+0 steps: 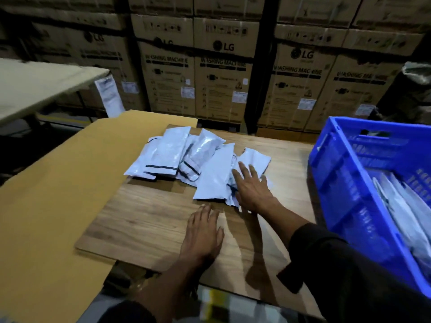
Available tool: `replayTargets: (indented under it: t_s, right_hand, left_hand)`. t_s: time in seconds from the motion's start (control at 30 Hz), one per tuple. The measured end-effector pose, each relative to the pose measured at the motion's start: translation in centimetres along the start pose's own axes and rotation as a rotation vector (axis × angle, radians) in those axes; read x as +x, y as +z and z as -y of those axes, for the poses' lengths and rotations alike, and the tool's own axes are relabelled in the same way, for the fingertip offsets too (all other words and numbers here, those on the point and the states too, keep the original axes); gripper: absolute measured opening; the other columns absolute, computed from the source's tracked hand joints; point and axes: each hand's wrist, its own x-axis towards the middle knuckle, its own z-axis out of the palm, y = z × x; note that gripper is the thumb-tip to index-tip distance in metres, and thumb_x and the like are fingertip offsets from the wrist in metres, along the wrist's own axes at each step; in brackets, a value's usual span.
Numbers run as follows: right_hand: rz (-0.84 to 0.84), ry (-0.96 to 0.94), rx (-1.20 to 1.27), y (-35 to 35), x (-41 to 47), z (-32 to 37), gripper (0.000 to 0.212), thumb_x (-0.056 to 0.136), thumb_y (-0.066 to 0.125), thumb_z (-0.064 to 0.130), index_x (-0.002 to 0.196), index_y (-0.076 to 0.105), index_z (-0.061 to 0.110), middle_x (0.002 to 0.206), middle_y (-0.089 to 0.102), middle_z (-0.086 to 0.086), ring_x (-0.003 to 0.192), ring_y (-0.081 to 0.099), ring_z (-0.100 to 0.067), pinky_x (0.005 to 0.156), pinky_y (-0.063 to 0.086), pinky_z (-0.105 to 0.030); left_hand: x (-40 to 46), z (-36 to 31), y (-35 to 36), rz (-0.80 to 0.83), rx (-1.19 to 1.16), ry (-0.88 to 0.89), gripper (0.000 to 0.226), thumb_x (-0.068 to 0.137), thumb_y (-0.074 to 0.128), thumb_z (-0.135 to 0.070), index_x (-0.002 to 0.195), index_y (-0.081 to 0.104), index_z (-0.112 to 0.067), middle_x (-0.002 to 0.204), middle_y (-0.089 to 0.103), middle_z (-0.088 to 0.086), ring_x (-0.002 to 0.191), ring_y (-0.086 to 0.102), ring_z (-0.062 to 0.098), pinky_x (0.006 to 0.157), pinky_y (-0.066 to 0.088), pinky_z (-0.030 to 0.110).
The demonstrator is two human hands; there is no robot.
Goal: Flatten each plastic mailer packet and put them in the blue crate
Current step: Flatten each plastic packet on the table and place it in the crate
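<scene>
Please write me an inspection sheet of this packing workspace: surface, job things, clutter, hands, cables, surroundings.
Surface: wooden board lying on brown cardboard sheet.
Job things: white mailer packets piled on the board; blue crate at right, some packets already inside.
Clutter: nothing seen.
Hands: left hand flat on the board, fingers straight; right hand flat on the rightmost packet.
Cables: nothing seen.
Surroundings: stacked washing machine cartons behind; pale table at left.

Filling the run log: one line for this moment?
right hand flat on mailer | left hand flat on board | crate holds mailers
</scene>
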Motion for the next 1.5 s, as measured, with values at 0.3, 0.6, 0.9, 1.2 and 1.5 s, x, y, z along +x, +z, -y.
replayTargets:
  t_s: [0.3, 0.6, 0.9, 1.2, 1.5]
  right_hand:
    - [-0.013, 0.049, 0.085, 3.0, -0.5, -1.5, 0.062, 0.093, 0.054, 0.024, 0.148, 0.025, 0.022, 0.164, 0.003, -0.005, 0.146, 0.014, -0.040, 0.095, 0.048, -0.057]
    - [-0.201, 0.071, 0.305, 3.1, -16.1, -1.1, 0.036, 0.076, 0.051, 0.039, 0.107, 0.058, 0.021, 0.142, 0.047, -0.004, 0.142, 0.032, -0.033, 0.105, 0.037, -0.052]
    - [-0.109, 0.218, 0.255, 4.8, -17.4, -1.6, 0.082, 0.084, 0.028, 0.058, 0.152, 0.027, 0.012, 0.155, 0.034, -0.008, 0.144, 0.031, -0.027, 0.114, 0.022, -0.055]
    - [-0.063, -0.464, 0.191, 4.6, -18.8, 0.7, 0.064, 0.079, 0.055, 0.034, 0.140, 0.046, 0.017, 0.154, 0.040, 0.002, 0.150, 0.020, -0.015, 0.122, 0.006, -0.048]
    - [-0.209, -0.010, 0.121, 6.0, -20.3, 2.1, 0.058, 0.089, 0.037, 0.029, 0.136, 0.056, 0.002, 0.143, 0.055, -0.013, 0.139, 0.042, -0.026, 0.114, 0.017, -0.053]
  left_hand:
    - [0.0, -0.2, 0.1, 0.000, 0.017, 0.000, 0.054, 0.094, 0.031, -0.044, 0.137, 0.050, -0.018, 0.150, 0.045, 0.010, 0.141, 0.037, 0.028, 0.114, 0.033, 0.046]
    - [-0.9, -0.4, -0.2, -0.004, 0.008, 0.068, 0.046, 0.092, 0.039, -0.037, 0.125, 0.059, -0.012, 0.135, 0.056, 0.012, 0.126, 0.051, 0.031, 0.104, 0.042, 0.047]
    - [-3.5, -1.6, 0.1, -0.039, -0.093, 0.224, 0.043, 0.094, 0.044, -0.035, 0.129, 0.054, -0.012, 0.140, 0.054, 0.013, 0.125, 0.055, 0.034, 0.100, 0.046, 0.054]
    - [-6.0, -4.9, -2.2, -0.269, -0.204, 0.487, 0.045, 0.108, 0.035, -0.028, 0.132, 0.061, 0.001, 0.144, 0.055, 0.014, 0.138, 0.048, 0.029, 0.116, 0.033, 0.052]
    - [-6.3, -4.9, 0.3, -0.105, -0.135, 0.264, 0.053, 0.110, 0.028, -0.035, 0.138, 0.058, 0.000, 0.144, 0.055, 0.016, 0.134, 0.053, 0.029, 0.109, 0.042, 0.048]
